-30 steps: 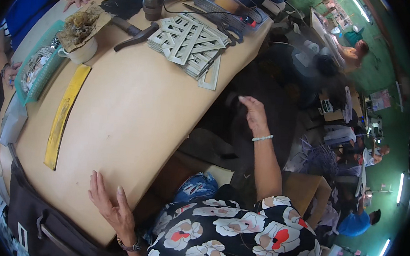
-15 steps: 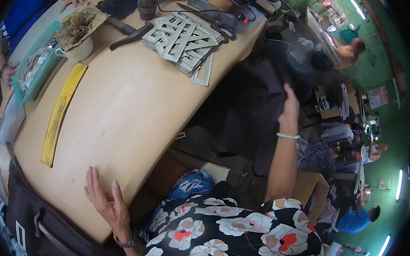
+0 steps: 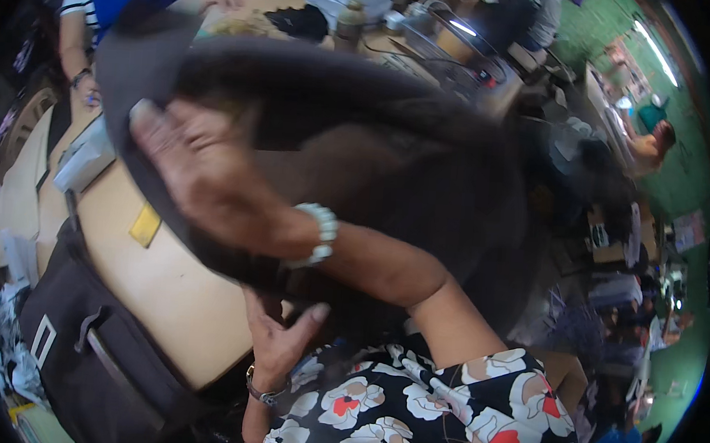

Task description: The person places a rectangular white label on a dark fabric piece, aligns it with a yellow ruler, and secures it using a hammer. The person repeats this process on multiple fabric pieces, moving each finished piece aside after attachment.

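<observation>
Dark fabric piece spans the near edge of the table; right hand in front, blurred, grip unclear; left hand, thumb spread, grip hidden.

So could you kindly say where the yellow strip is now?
In the head view, the yellow strip lies on the tan table, left of centre, one end showing between the dark brown fabric and the dark bag at lower left.

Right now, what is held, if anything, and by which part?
The right hand seems to hold the dark brown fabric piece near its left edge; blur hides the grip. Whether the left hand holds it cannot be told.
</observation>
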`<state>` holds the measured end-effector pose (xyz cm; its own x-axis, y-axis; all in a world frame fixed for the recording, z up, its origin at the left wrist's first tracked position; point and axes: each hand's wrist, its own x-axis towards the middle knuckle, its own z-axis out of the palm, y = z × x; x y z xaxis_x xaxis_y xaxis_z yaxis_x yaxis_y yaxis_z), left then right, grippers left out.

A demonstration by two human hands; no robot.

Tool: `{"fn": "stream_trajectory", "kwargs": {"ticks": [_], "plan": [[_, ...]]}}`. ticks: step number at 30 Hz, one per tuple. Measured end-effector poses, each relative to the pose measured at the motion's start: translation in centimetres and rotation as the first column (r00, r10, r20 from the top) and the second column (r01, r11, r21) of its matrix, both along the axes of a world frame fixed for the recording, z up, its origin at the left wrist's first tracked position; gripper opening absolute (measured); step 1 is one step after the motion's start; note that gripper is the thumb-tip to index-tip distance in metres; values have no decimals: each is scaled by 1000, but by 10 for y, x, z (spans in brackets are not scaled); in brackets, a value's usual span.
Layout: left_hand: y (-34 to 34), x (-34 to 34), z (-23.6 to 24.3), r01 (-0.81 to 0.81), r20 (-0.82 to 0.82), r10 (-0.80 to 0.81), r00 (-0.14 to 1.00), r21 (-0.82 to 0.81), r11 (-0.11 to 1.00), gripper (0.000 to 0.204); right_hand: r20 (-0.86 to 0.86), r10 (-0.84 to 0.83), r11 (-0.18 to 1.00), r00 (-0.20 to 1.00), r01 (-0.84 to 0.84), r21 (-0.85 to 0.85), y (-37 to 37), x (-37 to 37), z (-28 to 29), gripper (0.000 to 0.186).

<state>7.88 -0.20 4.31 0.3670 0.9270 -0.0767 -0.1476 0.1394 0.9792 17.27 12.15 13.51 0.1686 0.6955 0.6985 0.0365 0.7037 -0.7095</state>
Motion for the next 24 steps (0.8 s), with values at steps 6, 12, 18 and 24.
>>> {"fn": "stream_trajectory", "kwargs": {"ticks": [6, 12, 18, 24], "plan": [[18, -27, -3, -379, 105, 389, 915, -103, 920, 51, 30, 256, 963, 966, -252, -96, 43, -77, -10, 35], [33, -53, -31, -455, 327, 480, 814, -154, 877, 51, 595, 180, 983, 784, -128, -128, -10, -51, -60, 61], [39, -64, -27, -529, 163, 544, 823, -126, 839, 55, 898, 168, 938, 406, 216, -273, -34, 49, -120, 64], [37, -86, -27, -536, 172, 566, 806, -193, 822, 52, 949, -309, 598, 69, 790, 138, 12, 128, -114, 64]]}}
